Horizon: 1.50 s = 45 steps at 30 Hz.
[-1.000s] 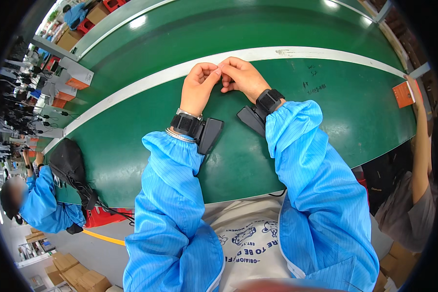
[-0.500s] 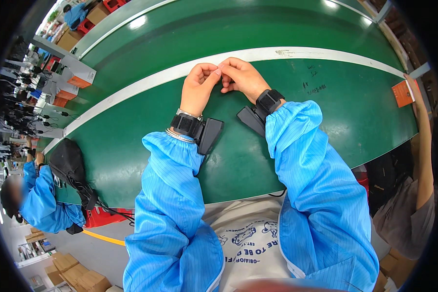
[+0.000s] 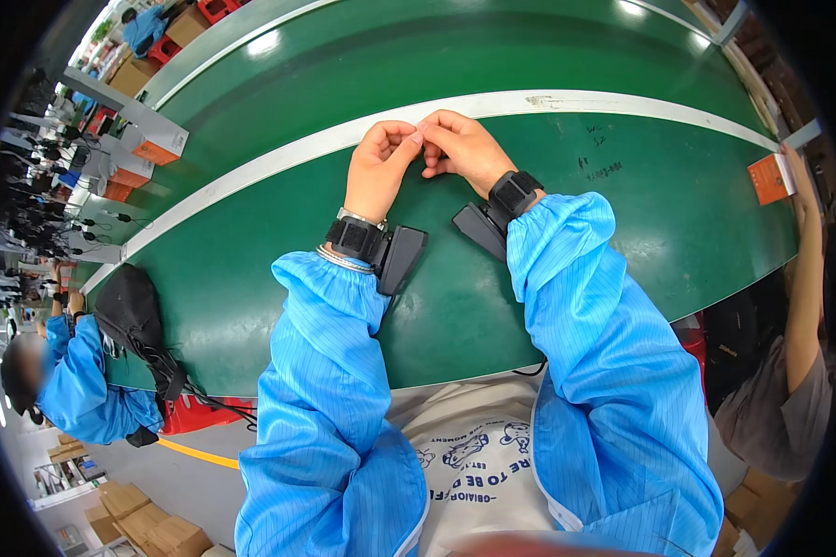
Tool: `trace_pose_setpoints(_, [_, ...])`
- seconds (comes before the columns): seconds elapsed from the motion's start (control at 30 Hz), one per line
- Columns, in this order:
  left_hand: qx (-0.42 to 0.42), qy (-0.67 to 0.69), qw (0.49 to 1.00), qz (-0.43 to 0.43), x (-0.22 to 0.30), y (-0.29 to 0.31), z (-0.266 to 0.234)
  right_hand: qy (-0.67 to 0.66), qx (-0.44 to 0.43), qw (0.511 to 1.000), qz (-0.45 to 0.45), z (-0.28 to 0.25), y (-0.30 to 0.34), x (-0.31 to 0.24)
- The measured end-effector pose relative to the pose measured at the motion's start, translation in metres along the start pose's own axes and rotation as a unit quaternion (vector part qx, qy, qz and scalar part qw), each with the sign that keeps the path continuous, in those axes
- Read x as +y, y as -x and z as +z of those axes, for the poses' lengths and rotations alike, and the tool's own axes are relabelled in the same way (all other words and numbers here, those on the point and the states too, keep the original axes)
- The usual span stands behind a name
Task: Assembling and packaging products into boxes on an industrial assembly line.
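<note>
Both hands meet fingertip to fingertip over the green bench (image 3: pixel 251 278), left hand (image 3: pixel 379 167) and right hand (image 3: pixel 460 147) pinching something too small to identify. Steady wrists resting low would likely help.

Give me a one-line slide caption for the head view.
Left hand and right hand meet fingertip to fingertip above the green belt.

Hands (image 3: pixel 423 158) on belt (image 3: pixel 529 56) – box (image 3: pixel 769 178) far rt

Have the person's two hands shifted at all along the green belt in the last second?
No. The left hand and right hand meet fingertip to fingertip at the same spot against the belt's white stripe as before.
</note>
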<state>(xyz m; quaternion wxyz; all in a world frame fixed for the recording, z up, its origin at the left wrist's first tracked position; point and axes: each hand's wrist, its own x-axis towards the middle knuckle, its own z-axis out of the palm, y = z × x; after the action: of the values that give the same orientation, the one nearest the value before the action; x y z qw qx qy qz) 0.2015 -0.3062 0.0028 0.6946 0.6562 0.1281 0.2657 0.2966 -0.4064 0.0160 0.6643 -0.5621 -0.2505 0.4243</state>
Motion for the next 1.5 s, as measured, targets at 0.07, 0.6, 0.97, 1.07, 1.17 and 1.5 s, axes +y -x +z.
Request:
trace_pose_setpoints(0.07, [-0.003,0.008,1.0,0.002,0.0,0.001,-0.001,0.0,-0.009,1.0,0.004,0.004,-0.002,-0.003])
trace_pose_setpoints(0.6, [-0.03,0.017,0.999,0.011,-0.001,0.003,-0.007,-0.017,0.002,1.0,0.001,0.011,0.0,0.003])
trace_pose_setpoints(0.97, [-0.014,-0.013,1.0,0.015,0.002,0.003,-0.005,-0.02,-0.004,1.0,0.007,0.009,0.002,-0.002])
trace_pose_setpoints(1.07, [-0.018,-0.012,1.0,0.011,0.001,0.004,-0.006,-0.008,0.002,1.0,0.0,0.012,0.002,-0.005])
trace_pose_setpoints(1.17, [-0.016,-0.009,1.0,0.01,0.0,0.005,-0.006,-0.008,0.0,1.0,0.005,0.01,0.005,0.0])
trace_pose_setpoints(1.5, [0.002,-0.031,0.999,0.028,0.003,0.016,-0.005,0.003,0.001,1.0,0.001,0.011,0.004,-0.001])
